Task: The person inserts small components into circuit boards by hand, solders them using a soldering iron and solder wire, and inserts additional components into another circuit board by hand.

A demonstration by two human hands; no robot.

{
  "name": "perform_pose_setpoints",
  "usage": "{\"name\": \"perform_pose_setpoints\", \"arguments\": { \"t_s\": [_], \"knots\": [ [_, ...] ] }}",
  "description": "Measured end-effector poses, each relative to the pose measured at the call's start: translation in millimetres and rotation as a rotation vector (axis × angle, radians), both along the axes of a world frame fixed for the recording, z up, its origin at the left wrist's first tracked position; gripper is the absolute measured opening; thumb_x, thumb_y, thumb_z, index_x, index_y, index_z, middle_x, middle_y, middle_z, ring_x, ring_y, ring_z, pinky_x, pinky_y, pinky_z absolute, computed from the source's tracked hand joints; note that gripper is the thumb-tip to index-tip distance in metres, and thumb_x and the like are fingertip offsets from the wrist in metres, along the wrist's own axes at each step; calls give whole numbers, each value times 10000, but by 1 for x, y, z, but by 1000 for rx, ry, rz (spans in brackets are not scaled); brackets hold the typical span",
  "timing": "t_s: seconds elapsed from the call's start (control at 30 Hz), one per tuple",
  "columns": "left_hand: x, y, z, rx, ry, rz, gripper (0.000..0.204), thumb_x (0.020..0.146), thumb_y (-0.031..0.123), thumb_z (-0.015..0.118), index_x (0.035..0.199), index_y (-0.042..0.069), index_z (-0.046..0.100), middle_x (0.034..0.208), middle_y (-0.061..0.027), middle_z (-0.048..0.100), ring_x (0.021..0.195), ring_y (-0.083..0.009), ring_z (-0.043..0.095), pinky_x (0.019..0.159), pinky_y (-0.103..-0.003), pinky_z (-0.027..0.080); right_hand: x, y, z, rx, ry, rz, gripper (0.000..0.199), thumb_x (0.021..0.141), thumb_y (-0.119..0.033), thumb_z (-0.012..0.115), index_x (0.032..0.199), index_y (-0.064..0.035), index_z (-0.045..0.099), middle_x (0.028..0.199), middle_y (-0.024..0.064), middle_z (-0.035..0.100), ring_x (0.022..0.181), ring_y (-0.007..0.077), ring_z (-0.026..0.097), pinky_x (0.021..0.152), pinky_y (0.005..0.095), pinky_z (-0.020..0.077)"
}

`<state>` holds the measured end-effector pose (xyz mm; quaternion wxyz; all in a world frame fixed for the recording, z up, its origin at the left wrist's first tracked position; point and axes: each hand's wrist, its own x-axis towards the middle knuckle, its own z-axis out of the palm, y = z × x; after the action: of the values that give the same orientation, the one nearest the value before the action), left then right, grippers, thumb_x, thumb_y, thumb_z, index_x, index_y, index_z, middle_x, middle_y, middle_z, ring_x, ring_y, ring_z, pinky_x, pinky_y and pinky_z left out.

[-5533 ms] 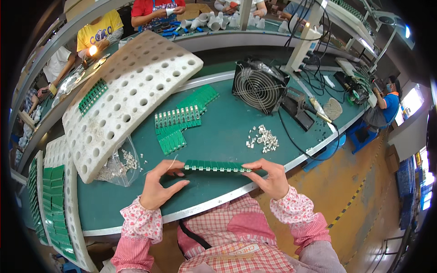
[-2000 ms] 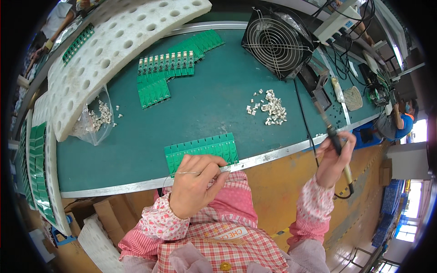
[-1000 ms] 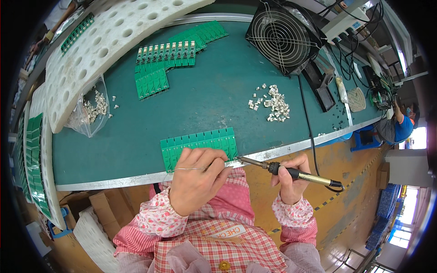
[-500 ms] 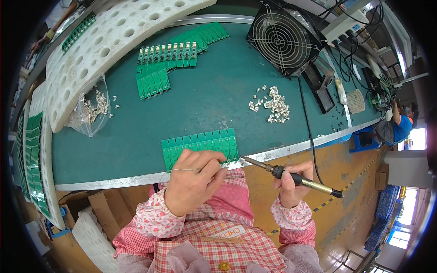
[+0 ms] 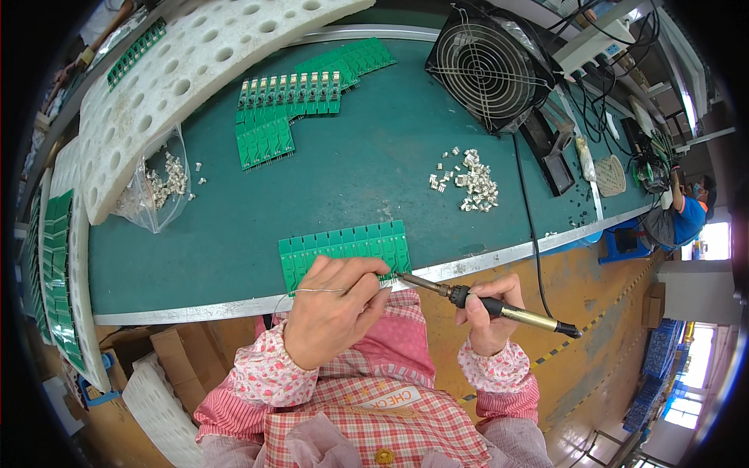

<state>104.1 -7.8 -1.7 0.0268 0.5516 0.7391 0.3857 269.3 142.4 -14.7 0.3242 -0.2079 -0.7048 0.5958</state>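
A green circuit board panel (image 5: 343, 240) lies at the front edge of the table. My left hand (image 5: 329, 313) rests over its near side, fingers closed on a thin silver solder wire (image 5: 320, 291) that runs across them. Gripped in my right hand (image 5: 490, 310) is a soldering iron (image 5: 521, 313) with a black and gold handle. The iron's tip is at the board's near right part, close to my left fingertips; whether it touches a joint is too small to tell. Some of the board's near edge is hidden under my left hand.
Small white connectors (image 5: 477, 183) are heaped right of centre, with more in a clear bag (image 5: 160, 191) at left. Other green boards (image 5: 289, 97) lie farther back. A black fan (image 5: 490, 66), an iron cable (image 5: 524, 210) and white foam sheets (image 5: 148, 101) flank the work. A person (image 5: 688, 214) sits far right.
My right hand has moved left with the soldering iron, bringing its tip from beside the board's right end onto its near right part. My left hand stays almost still.
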Motion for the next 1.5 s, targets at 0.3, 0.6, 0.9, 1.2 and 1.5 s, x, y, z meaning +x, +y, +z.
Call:
{"name": "perform_pose_setpoints", "arguments": {
  "t_s": [0.3, 0.6, 0.9, 1.2, 1.5],
  "knots": [
    [0, -1, 0, 0, 15, -7, 149, 730, 76, 683, 747, 48, 538, 972, -38, 598, 782, -196, 568, 680, -336, 397, 7, 0, -2, -24, 20, 40, 199, 817, -11, 626, 901, 3, 447, 700, 129, 625, 534, 113, 601, 478, 221, 482],
    [-8, -13, 3, 52, -30, -26, 193, 666, 29, 722, 702, 65, 536, 946, -39, 629, 753, -211, 561, 704, -328, 404, 7, -4, 3, -55, 101, -46, 216, 821, -43, 626, 932, -2, 445, 751, 127, 599, 543, 118, 588, 486, 225, 485],
    [-9, -14, 1, 23, 23, -34, 166, 721, 73, 699, 751, 66, 536, 963, -18, 585, 776, -187, 559, 747, -337, 387, 0, -9, -3, -14, 32, 13, 205, 815, -35, 644, 919, 6, 472, 710, 107, 629, 532, 94, 593, 469, 212, 478],
    [-8, -11, -2, 25, 5, -9, 197, 688, 61, 719, 718, 67, 525, 975, -24, 611, 756, -211, 529, 713, -345, 378, 1, -9, -6, -31, 29, 32, 196, 817, -31, 644, 909, 2, 473, 700, 107, 634, 531, 95, 601, 462, 202, 473],
    [-8, -12, -1, 23, 12, -3, 193, 693, 67, 725, 724, 69, 534, 966, -21, 610, 757, -212, 532, 715, -343, 383, 4, -10, -4, 81, -20, 23, 197, 813, -22, 636, 906, 0, 464, 700, 115, 628, 540, 104, 608, 478, 219, 491]
  ]
}}
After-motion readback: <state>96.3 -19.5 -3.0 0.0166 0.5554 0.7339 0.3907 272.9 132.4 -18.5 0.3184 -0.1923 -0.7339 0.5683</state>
